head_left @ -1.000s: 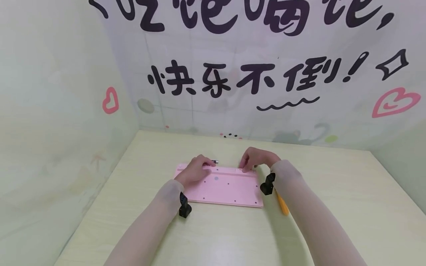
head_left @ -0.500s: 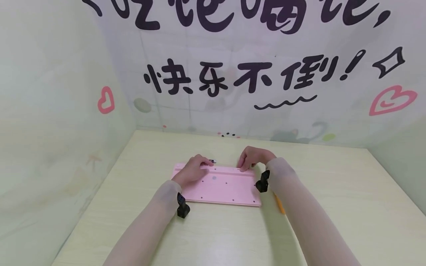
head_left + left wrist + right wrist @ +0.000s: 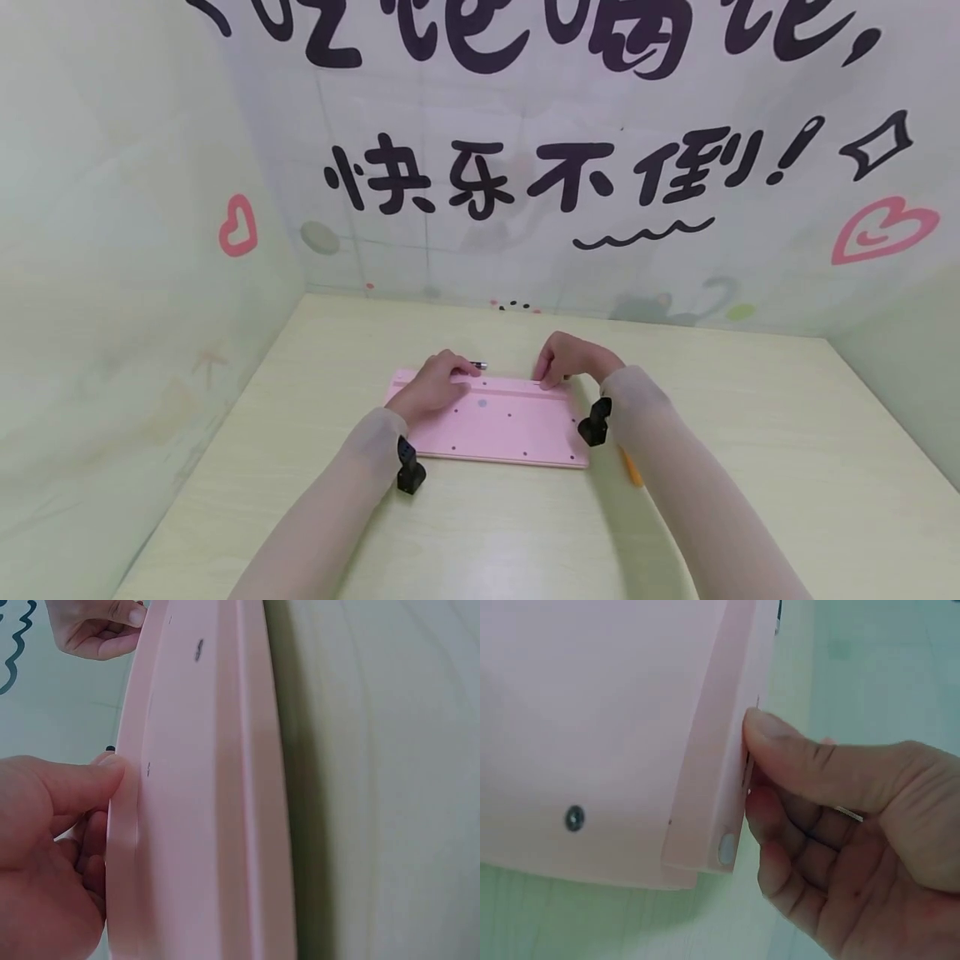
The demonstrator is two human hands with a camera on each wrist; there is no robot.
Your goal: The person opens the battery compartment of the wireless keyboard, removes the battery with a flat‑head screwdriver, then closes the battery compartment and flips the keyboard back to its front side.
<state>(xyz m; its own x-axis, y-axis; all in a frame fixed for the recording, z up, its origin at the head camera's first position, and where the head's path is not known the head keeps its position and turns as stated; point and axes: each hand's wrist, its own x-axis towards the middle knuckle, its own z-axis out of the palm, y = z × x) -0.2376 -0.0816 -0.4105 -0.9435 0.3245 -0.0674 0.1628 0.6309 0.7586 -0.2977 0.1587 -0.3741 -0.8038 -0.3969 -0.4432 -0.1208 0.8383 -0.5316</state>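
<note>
A pink keyboard (image 3: pixel 517 433) lies underside up on the table, dotted with small dark screws. My left hand (image 3: pixel 435 383) holds its raised far edge; in the left wrist view the left thumb (image 3: pixel 82 784) lies on that edge with the fingers curled behind it. Toward the right end, my right hand (image 3: pixel 566 358) pinches the same edge. In the right wrist view its thumb (image 3: pixel 780 742) presses beside a narrow dark slot, the other fingers folded under. A pale thin strip (image 3: pixel 849 814) shows by the right palm; I cannot tell what it is.
Just behind the keyboard lies a small black-and-silver cylinder (image 3: pixel 480 365), like a battery. An orange handle (image 3: pixel 632 468) is partly hidden by the right forearm. Fabric-like walls with lettering (image 3: pixel 480 179) stand behind the table (image 3: pixel 480 533) and at both sides.
The head view has shifted slightly. Both hands keep their places on the keyboard's far edge, while the right wrist has moved a little.
</note>
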